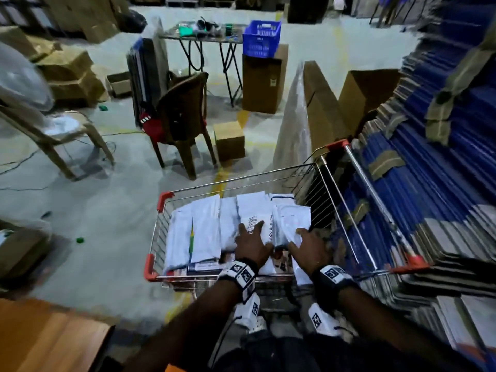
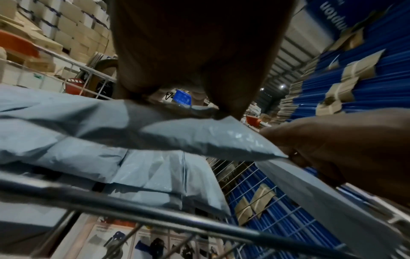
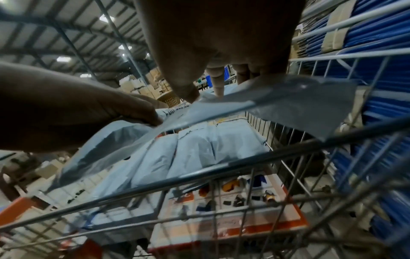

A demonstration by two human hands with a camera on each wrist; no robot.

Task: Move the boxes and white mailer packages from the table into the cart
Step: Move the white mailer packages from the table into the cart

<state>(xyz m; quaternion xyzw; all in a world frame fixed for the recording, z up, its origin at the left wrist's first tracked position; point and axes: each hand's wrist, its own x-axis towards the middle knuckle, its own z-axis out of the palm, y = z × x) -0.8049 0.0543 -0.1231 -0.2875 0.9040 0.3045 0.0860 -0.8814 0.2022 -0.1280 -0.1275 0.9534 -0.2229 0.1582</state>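
A wire cart (image 1: 268, 174) with red corner caps stands in front of me, stacked with several white mailers (image 1: 206, 229) lying over printed boxes (image 1: 204, 265). My left hand (image 1: 253, 237) lies flat with spread fingers on a barcode-printed mailer (image 1: 255, 213) in the middle of the pile. To its right, my right hand (image 1: 300, 240) grips another white mailer (image 1: 291, 224) by its near end, just above the pile. In the right wrist view the thumb and fingers (image 3: 217, 82) pinch that mailer (image 3: 288, 105) over the cart's rear rail. The left wrist view shows the left hand's fingers touching the mailer (image 2: 188, 136).
Tall stacks of flattened blue cartons (image 1: 442, 157) press against the cart's right side. A brown chair (image 1: 185, 116) and a small cardboard box (image 1: 229, 140) stand on the floor beyond the cart. A wooden table corner (image 1: 40, 339) is at my lower left.
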